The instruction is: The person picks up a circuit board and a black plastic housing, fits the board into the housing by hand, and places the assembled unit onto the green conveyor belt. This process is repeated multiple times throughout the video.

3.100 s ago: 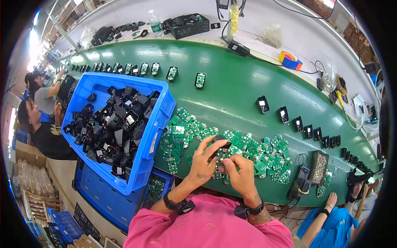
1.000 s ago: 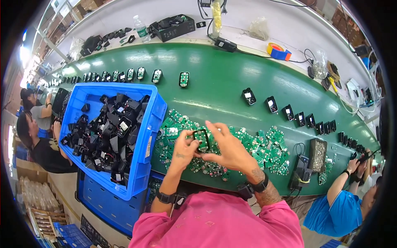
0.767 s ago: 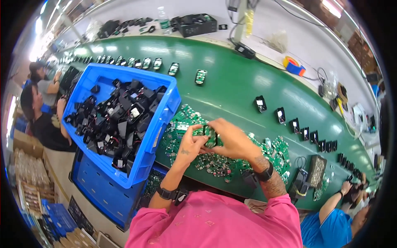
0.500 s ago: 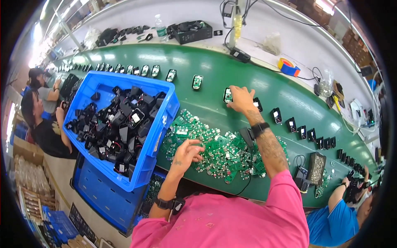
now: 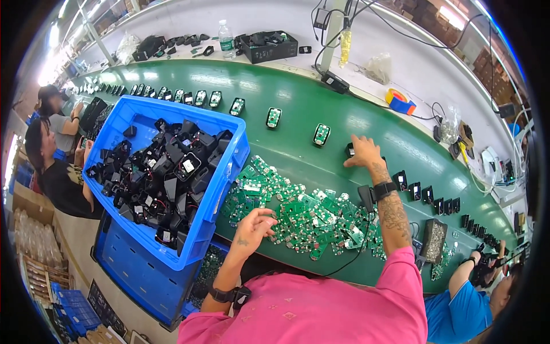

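Note:
My right hand (image 5: 365,152) reaches over the green bench with its thumb and fingers around a small black plastic case (image 5: 350,150), partly hidden by the hand. Another black case sits just behind that hand, mostly covered. To the left stands a black case with a green circuit board (image 5: 322,135) in it, apart from my hand. My left hand (image 5: 252,232) hovers at the near left edge of a heap of green circuit boards (image 5: 315,215). Its fingers are loosely curled, slightly apart, with nothing visible in them.
A blue bin (image 5: 240,137) full of black cases stands at the left. Black cases (image 5: 415,191) line the bench to the right, and board-filled ones run far left. A dark cable crosses the board heap. Co-workers sit at both sides. Tape rolls (image 5: 400,101) lie at the back.
My right hand has left the board-filled case and moved right to the neighbouring black case, which has shifted slightly left. My left hand stays near the heap, its fingers slightly more curled.

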`<state>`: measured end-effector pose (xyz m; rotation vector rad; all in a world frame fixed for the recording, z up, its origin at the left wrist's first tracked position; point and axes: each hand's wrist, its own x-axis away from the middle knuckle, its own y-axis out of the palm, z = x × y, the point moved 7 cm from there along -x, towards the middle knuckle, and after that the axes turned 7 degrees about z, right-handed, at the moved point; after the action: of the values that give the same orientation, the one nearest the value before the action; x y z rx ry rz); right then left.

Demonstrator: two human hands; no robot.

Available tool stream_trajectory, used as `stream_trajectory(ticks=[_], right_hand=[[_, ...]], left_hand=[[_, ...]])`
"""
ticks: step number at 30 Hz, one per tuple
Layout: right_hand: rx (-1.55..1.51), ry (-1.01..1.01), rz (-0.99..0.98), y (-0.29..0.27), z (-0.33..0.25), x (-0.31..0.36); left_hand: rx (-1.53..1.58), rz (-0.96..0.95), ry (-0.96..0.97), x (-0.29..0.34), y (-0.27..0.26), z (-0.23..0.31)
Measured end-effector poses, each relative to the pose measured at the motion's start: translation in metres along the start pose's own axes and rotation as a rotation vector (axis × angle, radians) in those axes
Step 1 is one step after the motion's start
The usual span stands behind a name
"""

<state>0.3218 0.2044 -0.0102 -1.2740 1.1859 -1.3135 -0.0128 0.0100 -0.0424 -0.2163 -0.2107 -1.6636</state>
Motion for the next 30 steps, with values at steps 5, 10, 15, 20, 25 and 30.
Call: stream_trajectory(ticks=[5,10,15,20,25,30], right_hand=[[-0.202,0.009,0.138,0.015,0.011,0.007],[-0.598,-0.507,0.109,-0.034,-0.121,0.107],[-0.771,-0.82,0.12,-0.053,-0.167,0.145],[-0.786,-0.184,0.218,-0.013,-0.088,0.016],[-0.648,0.093,0.591,0.039,-0.027,-0.065],[-0.854,0.267,0.369,0.071,-0.032,-0.087]], left_hand=[[-0.036,-0.102,0.039,-0.012,0.04,0.015],[0.274,-0.083,-0.011,-0.023,0.065,0.015],[0.303,0.107,0.115,-0.041,0.041,-0.018],[0.424,0.146,-0.062,-0.016,0.02,-0.013],[0.397,0.098,-0.086,-0.008,0.019,-0.013],[0.354,0.086,-0.096,-0.006,0.01,-0.016]])
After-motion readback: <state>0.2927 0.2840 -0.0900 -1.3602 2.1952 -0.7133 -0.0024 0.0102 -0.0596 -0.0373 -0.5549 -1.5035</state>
